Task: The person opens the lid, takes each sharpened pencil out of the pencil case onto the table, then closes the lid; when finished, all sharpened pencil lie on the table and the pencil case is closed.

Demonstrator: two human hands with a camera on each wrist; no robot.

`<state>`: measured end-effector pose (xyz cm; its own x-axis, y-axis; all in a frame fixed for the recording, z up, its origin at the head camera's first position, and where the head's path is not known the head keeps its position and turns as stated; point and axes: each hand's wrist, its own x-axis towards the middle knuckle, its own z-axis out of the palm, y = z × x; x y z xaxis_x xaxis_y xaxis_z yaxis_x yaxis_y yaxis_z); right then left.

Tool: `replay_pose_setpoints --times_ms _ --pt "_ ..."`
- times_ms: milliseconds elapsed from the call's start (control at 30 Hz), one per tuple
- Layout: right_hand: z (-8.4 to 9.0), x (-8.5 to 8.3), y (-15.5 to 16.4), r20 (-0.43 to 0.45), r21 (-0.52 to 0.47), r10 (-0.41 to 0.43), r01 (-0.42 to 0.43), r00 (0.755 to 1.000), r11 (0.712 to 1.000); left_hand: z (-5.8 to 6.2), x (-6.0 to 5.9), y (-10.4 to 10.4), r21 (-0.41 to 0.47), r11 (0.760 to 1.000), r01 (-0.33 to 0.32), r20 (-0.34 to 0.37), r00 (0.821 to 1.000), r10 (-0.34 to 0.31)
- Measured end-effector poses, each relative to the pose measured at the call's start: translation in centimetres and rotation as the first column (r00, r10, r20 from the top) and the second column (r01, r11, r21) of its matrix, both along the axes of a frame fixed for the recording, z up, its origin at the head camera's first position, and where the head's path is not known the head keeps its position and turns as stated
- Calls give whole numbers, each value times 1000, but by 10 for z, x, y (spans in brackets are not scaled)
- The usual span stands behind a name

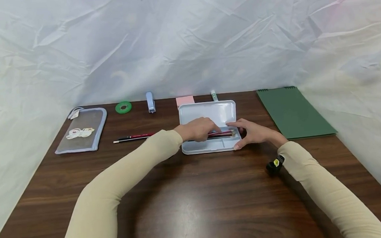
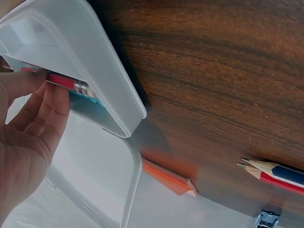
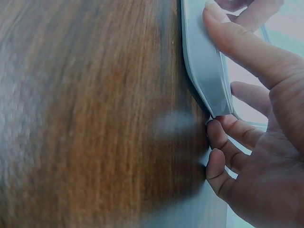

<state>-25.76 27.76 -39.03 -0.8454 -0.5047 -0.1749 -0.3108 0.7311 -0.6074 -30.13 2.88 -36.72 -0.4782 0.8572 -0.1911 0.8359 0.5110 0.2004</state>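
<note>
A white pencil case (image 1: 206, 112) lies with its lid raised at the back. Inside its tray several pencils (image 1: 226, 133) lie lengthwise, points to the right. My left hand (image 1: 199, 128) reaches into the tray from the left. In the left wrist view, thumb and fingers pinch a red pencil (image 2: 61, 81) near its metal-banded end, with a teal one below it. At the case's right end, my right hand (image 1: 253, 132) holds the case, thumb on the front edge and other fingers round the end. From the right wrist, fingertips show under the case corner (image 3: 221, 105).
Left of the case lie a red and a dark pencil (image 1: 133, 137). Behind stand a mesh pouch (image 1: 80, 133), green tape (image 1: 123, 107), a blue stapler (image 1: 150, 102), pink sticky notes (image 1: 185, 100) and a glue stick (image 1: 214, 95). A green spiral pad (image 1: 294, 112) lies right.
</note>
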Motion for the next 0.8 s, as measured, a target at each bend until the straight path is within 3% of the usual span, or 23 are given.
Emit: replay_pose_setpoints --times_ms 233,433,600,800 --pt "-1 0 0 9 -6 -3 3 1000 1000 6 0 -5 40 999 -1 20 1000 0" --pt "0 0 0 12 5 -17 17 1000 1000 34 8 -21 118 993 13 10 1000 -14" --pt "2 -1 -1 -5 18 -12 12 1000 1000 49 5 -57 155 988 -6 -59 998 15" --pt "2 -1 0 -7 20 -9 9 1000 1000 40 3 -112 106 988 -114 -75 990 123"
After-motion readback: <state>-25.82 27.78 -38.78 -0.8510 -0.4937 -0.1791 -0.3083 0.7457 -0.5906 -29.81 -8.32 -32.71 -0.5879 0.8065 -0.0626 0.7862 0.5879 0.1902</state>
